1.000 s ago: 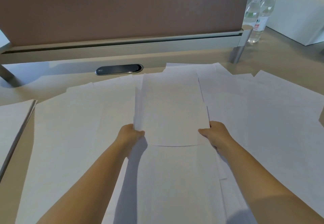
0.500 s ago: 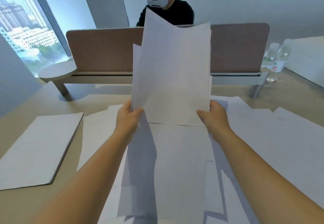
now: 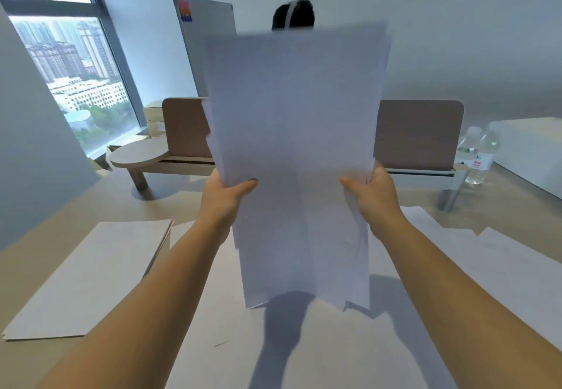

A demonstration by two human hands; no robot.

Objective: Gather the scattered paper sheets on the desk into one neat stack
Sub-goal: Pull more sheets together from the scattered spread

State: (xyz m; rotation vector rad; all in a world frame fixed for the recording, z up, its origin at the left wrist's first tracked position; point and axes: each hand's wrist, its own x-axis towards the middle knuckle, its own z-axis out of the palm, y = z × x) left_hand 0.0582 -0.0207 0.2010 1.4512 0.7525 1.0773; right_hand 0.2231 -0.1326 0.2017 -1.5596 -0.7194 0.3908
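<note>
- A bundle of paper sheets (image 3: pixel 292 151) stands upright above the table (image 3: pixel 36 267), its edges uneven and blurred.
- The left hand (image 3: pixel 223 197) pinches its left edge, thumb in front.
- The right hand (image 3: pixel 372 195) pinches the right edge likewise.
- Loose sheets (image 3: pixel 501 260) lie below and right of the right hand; a flat stack (image 3: pixel 91 273) lies below-left of the left hand.

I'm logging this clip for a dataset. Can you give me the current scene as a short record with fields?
setting: beige desk with brown divider panel
left hand: grips left edge of the held sheaf of white paper sheets
right hand: grips its right edge
sheaf: upright, lifted, edges uneven
loose white sheets: lie on desk
flat white paper stack: desk left
clear water bottles: far right
</note>
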